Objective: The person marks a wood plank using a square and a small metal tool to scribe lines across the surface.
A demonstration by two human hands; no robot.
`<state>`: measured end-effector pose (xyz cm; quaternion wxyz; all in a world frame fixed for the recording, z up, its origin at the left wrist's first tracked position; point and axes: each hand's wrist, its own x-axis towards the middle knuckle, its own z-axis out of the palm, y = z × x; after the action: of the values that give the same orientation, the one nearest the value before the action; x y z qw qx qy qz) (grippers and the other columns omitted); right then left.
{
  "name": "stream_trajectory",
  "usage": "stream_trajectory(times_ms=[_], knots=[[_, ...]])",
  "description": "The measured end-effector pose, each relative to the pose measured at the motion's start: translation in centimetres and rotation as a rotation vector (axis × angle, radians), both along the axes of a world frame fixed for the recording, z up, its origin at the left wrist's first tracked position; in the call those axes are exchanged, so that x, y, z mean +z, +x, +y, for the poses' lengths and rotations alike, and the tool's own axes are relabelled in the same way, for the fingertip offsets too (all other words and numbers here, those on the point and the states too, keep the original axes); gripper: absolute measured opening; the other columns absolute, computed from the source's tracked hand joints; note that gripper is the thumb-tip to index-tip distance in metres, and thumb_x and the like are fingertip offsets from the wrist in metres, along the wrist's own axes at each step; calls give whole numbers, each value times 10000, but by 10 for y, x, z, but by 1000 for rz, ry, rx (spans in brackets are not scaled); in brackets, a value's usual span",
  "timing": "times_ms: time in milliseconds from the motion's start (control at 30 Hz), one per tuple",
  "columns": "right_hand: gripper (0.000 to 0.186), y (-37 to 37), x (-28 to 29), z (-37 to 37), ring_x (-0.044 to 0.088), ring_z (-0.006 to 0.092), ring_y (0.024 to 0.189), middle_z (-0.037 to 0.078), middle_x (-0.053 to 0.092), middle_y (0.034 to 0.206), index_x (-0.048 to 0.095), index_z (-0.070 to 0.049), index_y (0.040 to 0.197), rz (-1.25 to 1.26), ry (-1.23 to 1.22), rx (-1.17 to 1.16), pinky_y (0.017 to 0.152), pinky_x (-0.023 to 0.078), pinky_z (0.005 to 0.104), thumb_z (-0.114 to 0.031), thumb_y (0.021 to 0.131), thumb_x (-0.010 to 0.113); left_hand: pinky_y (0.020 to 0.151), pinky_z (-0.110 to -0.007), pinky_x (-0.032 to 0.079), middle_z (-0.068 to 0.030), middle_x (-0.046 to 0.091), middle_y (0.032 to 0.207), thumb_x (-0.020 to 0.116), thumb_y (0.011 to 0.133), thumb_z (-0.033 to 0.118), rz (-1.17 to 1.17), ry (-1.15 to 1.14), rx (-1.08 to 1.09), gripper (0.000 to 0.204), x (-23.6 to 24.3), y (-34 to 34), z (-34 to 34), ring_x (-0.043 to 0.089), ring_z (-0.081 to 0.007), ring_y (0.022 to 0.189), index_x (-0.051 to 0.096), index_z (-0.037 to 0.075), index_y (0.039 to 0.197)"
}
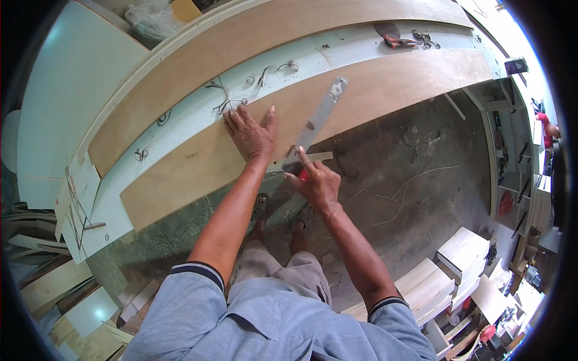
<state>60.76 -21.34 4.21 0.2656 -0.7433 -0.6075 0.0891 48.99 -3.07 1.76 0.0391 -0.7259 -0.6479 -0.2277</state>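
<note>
Mid-frame, the left hand [250, 133] lies flat, fingers spread, on a plywood sheet [385, 90] across the pale tabletop [198, 111]. Just right of it, the right hand [318, 183] has its fingers clamped on a red pencil [304, 175] beside a metal square [322, 114] at the sheet's near edge.

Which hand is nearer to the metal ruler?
Right. The right hand touches the lower end of the metal ruler; the left hand lies flat on the plywood board, beside it.
</note>
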Motion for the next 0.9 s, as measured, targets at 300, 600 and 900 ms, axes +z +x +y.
stream_trajectory(times_ms=[300,600,900], knots=[[786,-24,1,7,638,249,587,67,594,697,619,-227,1424,-19,-7,-18,537,504,395,-470,722,873,1220,-526,278,-311,512,1317,570,954,607,-36,-42,9,795,3,-1,-3,417,-479,1372,533,-97,1322],[808,-54,10,11,645,248,624,63,578,703,599,-240,1453,36,-56,-6,557,507,400,-456,724,872,1176,-539,314,-262,535,1269,506,1024,467,-91,18,21,590,4,-1,1,456,-440,1312,560,-62,1280],[770,-85,-17,6,664,282,630,95,622,734,517,-213,1508,-23,-25,52,551,534,402,-455,824,776,1104,-595,342,-264,542,1302,505,1029,408,-279,37,9,485,-21,-6,3,476,-454,1259,591,19,1305]])
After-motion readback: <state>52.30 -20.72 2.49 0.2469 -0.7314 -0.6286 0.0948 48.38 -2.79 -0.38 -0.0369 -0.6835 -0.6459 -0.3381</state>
